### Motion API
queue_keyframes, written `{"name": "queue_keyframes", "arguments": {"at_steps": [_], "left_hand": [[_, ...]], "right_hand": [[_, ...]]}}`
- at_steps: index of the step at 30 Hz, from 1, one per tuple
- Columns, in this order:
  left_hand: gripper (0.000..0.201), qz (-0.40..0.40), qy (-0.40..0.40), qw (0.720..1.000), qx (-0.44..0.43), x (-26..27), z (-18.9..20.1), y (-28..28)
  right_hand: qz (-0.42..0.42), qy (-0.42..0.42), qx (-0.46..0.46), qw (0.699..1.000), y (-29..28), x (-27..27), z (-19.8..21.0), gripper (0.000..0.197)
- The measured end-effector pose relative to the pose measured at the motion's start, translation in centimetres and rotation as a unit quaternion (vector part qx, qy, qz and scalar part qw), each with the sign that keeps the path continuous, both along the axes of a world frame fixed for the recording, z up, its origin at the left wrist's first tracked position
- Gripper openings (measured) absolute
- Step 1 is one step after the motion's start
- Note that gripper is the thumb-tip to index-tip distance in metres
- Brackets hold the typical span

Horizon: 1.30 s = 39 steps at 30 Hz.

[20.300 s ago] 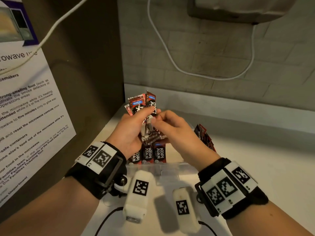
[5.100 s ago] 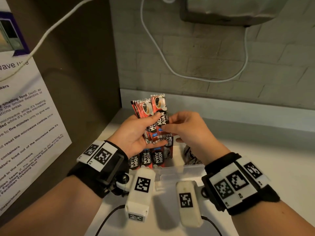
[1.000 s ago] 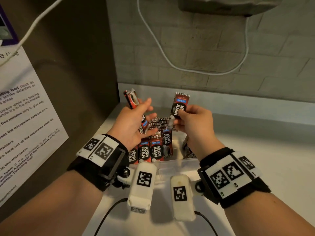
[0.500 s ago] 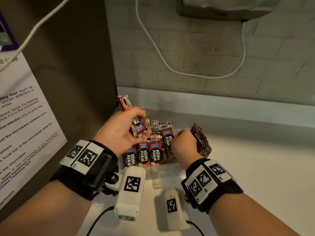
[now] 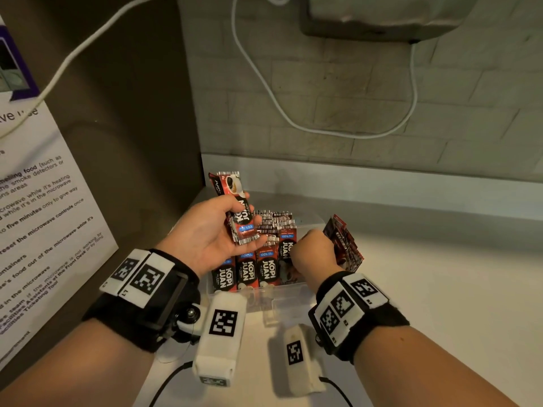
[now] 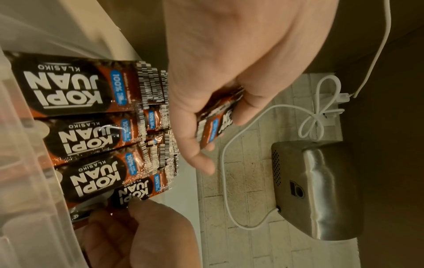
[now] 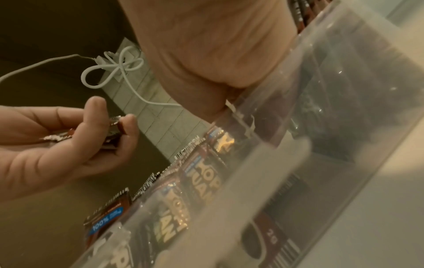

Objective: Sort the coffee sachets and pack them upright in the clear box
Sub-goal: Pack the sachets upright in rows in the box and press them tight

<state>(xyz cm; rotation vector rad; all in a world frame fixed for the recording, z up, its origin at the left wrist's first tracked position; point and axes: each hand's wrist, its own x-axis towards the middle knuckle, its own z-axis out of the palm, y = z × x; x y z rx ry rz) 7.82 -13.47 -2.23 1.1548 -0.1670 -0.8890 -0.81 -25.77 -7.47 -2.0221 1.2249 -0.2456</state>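
My left hand (image 5: pixel 248 220) hovers above the clear box (image 5: pixel 264 301) and grips a small stack of red and black Kopi Juan sachets (image 5: pixel 232 186); the left wrist view shows the fingers curled round that stack (image 6: pixel 213 117). Several sachets (image 5: pixel 252 268) stand upright in rows in the box's left part. My right hand (image 5: pixel 311 251) is down inside the box at the right end of the front row, where its thumb (image 6: pixel 137 210) pinches one sachet (image 6: pixel 133 192). Its fingertips are hidden in the head view.
A loose bunch of sachets (image 5: pixel 343 242) leans in the right end of the box. The box sits in the counter's back left corner against a brown side wall (image 5: pixel 132 142). A white cable (image 5: pixel 293 121) and a metal appliance (image 5: pixel 382 16) hang on the tiled wall.
My right hand came down from chest height with one sachet and lowered it into the box beside the front row. My left hand stayed above the box with its stack.
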Motion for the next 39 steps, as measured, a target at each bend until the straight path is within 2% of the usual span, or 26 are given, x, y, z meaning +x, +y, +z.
{"name": "queue_keyframes", "arguments": {"at_steps": [2,4,12,16,21,24,27,29,31,35,37,39], "left_hand": [[0.017,-0.005,0.0,1.0,0.007,-0.2,0.0,0.0],[0.014,-0.01,-0.003,1.0,0.011,-0.2,0.0,0.1],[0.023,-0.009,-0.023,0.999,0.025,-0.5,-0.4,0.0],[0.019,-0.005,-0.026,0.999,0.03,-0.8,-0.4,-0.3],[0.02,-0.004,-0.034,0.999,0.029,-1.2,-0.3,-0.8],[0.021,-0.005,-0.035,0.999,0.024,-1.4,-0.2,-1.0],[0.023,-0.022,-0.049,0.998,0.021,-1.5,-0.2,-1.1],[0.021,-0.039,-0.067,0.997,0.018,-1.7,-0.2,-1.1],[0.019,-0.047,-0.078,0.996,0.015,-1.7,-0.2,-1.1],[0.016,-0.056,-0.074,0.996,0.005,-1.6,-0.3,-0.9],[0.016,-0.058,-0.07,0.996,-0.005,-1.6,-0.3,-0.9],[0.018,-0.06,-0.08,0.995,-0.011,-1.7,-0.5,-0.9]], "right_hand": [[0.01,0.016,-0.014,1.0,0.0,0.1,-0.1,0.005],[0.014,0.022,-0.026,0.999,0.0,0.2,-0.2,0.012],[0.008,-0.05,-0.044,0.998,0.1,-0.5,-0.5,0.028],[0.015,-0.076,-0.068,0.995,-0.4,-1.1,-0.3,0.025],[-0.012,-0.209,-0.049,0.977,-0.7,-1.1,1.2,0.012],[-0.017,-0.289,-0.047,0.956,-0.3,-1.2,2.9,0.017],[0.019,-0.344,0.027,0.938,0.3,-1.5,4.7,0.012],[0.066,-0.346,0.099,0.931,0.9,-1.8,5.5,0.013],[0.096,-0.331,0.117,0.931,1.2,-1.9,5.7,0.009],[0.067,-0.35,0.145,0.923,0.9,-2.2,5.4,0.014],[0.036,-0.386,0.192,0.902,0.8,-2.3,5.5,0.017],[0.022,-0.43,0.261,0.864,0.9,-2.4,5.8,0.009]]}}
